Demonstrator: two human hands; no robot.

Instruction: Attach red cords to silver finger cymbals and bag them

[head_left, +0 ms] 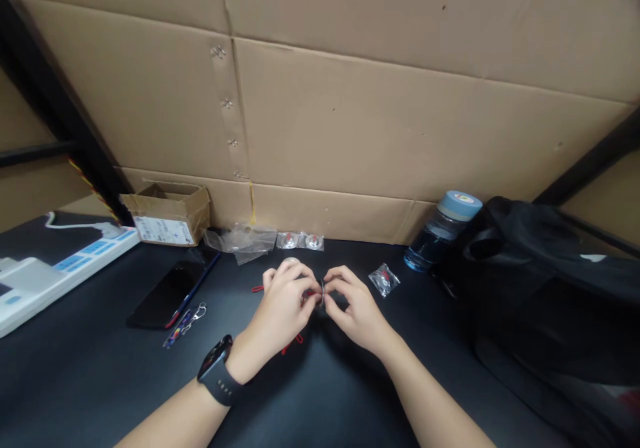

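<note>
Pinched between the fingertips of both hands is a small round silver disc (321,293), held on edge above the black table. My left hand (285,305) has closed fingers on its left side, with bits of red at the fingertips. My right hand (357,308) grips its other side with thumb and fingers. Red cord loops (257,289) show beside and below my left hand, whose fingers hide much of what lies behind. Beyond the hands are two clear packets with round silver pieces (301,241). Another small clear packet (384,280) with something red inside lies to the right.
A phone (167,295) and a keychain with a clasp (185,325) lie at left, beside a white power strip (65,268). An opened cardboard box (173,215) and crumpled plastic (245,240) are against the cardboard wall. A bottle (440,231) and black bag (530,301) stand right.
</note>
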